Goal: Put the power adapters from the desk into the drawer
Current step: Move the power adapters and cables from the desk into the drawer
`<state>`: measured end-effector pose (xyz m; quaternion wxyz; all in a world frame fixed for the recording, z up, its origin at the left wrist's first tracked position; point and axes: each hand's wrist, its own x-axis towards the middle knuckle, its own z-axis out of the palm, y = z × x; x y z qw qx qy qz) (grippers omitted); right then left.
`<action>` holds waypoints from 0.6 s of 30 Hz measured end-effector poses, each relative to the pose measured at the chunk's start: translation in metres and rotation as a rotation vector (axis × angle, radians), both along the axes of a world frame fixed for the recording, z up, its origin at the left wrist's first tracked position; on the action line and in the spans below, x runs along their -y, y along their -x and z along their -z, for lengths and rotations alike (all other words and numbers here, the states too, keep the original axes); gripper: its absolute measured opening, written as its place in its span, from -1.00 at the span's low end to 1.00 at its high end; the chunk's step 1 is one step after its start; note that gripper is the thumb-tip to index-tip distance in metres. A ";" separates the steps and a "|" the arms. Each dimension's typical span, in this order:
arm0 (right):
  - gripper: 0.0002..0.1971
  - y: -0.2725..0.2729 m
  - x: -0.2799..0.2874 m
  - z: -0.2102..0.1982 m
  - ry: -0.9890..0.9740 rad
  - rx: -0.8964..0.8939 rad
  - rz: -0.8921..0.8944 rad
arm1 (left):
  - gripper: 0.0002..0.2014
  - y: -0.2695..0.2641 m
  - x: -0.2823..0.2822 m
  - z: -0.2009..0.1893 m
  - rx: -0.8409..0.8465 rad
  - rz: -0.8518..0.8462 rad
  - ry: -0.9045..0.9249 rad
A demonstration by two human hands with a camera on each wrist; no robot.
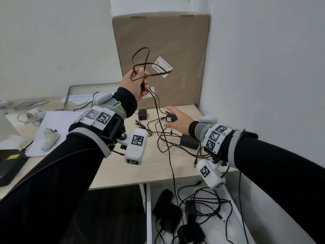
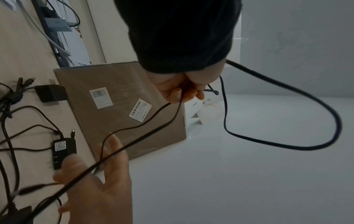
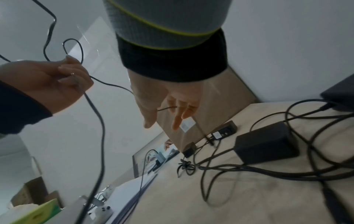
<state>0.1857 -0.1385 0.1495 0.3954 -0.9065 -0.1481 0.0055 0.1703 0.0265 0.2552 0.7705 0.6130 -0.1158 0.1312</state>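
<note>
My left hand (image 1: 139, 83) is raised above the desk (image 1: 140, 173) and grips a looped black cable (image 1: 140, 55). The cable's free length hangs down past the desk edge into the open drawer (image 1: 148, 208). My right hand (image 1: 175, 120) is open, its fingers straight, just over a small black adapter with a white label (image 1: 169, 118); I cannot tell whether it touches it. Another small adapter (image 1: 142, 114) and a larger black brick (image 1: 189, 141) lie among tangled cords. Several adapters (image 1: 167, 212) lie in the drawer. In the left wrist view the fingers (image 2: 184, 89) curl round the cable (image 2: 325, 113).
A tall cardboard box (image 1: 161, 59) leans against the back wall behind the adapters. A white wall closes the right side. Papers, a pale game controller (image 1: 50, 138) and a flat black device (image 1: 8, 164) cover the desk's left part.
</note>
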 end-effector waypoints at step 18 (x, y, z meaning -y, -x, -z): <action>-0.84 0.079 0.047 -0.040 0.023 -0.362 -0.095 | -0.68 0.068 0.011 0.037 -0.195 -0.004 -0.342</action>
